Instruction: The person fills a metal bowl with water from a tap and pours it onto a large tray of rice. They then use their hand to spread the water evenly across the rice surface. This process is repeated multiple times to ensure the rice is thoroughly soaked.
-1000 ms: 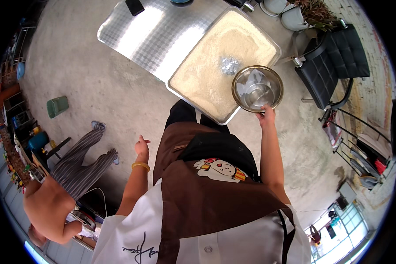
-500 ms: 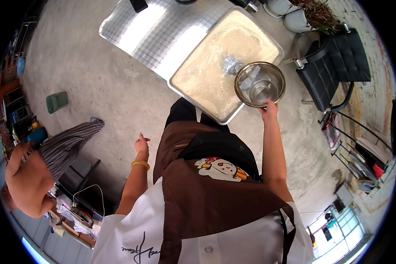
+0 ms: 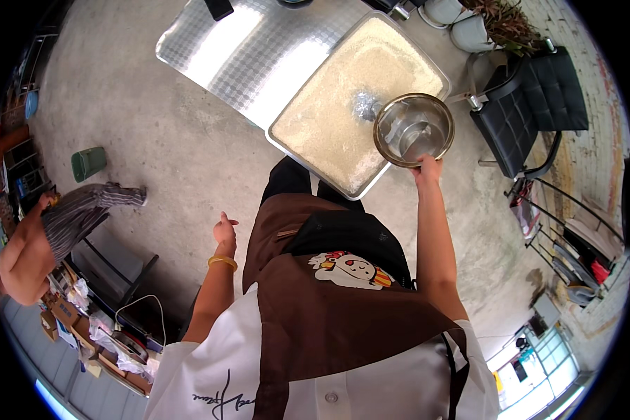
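Note:
My right hand (image 3: 428, 168) grips the near rim of a round metal bowl (image 3: 441, 129), which is held over the right part of a large shallow tray. Something clear, perhaps water, shows inside the bowl. The tray's pale rim (image 3: 308, 165) surrounds a broad bed of pale yellow, grainy material (image 3: 322, 115). Just left of the bowl, a shiny silvery patch (image 3: 365, 106), like clear liquid, lies on the grains. My left hand (image 3: 224, 229) hangs in the air at my left side, fingers loosely apart and holding nothing.
A patterned metal table (image 3: 238, 56) adjoins the tray, with a dark flat object (image 3: 219, 8) on it. Right of the tray stands a black armchair (image 3: 504, 126), near potted plants (image 3: 504, 24). A green bin (image 3: 89, 162) sits on the floor left. Another person (image 3: 31, 245) is at far left.
The bowl has shifted slightly up, and the clear contents look lower in it. The other person has moved farther left. My left hand stays in place.

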{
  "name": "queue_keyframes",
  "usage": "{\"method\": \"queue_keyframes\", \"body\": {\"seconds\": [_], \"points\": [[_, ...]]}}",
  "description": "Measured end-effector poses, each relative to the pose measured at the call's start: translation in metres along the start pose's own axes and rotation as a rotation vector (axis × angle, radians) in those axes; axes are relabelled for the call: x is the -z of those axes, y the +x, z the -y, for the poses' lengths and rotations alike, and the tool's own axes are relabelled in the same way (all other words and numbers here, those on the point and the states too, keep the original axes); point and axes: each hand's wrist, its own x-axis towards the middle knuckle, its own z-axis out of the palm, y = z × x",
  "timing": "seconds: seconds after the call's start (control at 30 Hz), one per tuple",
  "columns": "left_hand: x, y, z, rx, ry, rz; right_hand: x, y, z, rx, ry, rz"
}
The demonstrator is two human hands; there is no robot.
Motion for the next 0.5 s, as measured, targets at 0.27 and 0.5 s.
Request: {"method": "queue_keyframes", "body": {"seconds": [0.27, 0.5], "points": [[0.004, -0.010, -0.013, 0.044, -0.013, 0.029, -0.014, -0.010, 0.010, 0.108, -0.076, -0.061], [0.005, -0.008, -0.015, 0.058, -0.033, 0.035, -0.022, -0.008, 0.009, 0.200, -0.094, -0.116]]}}
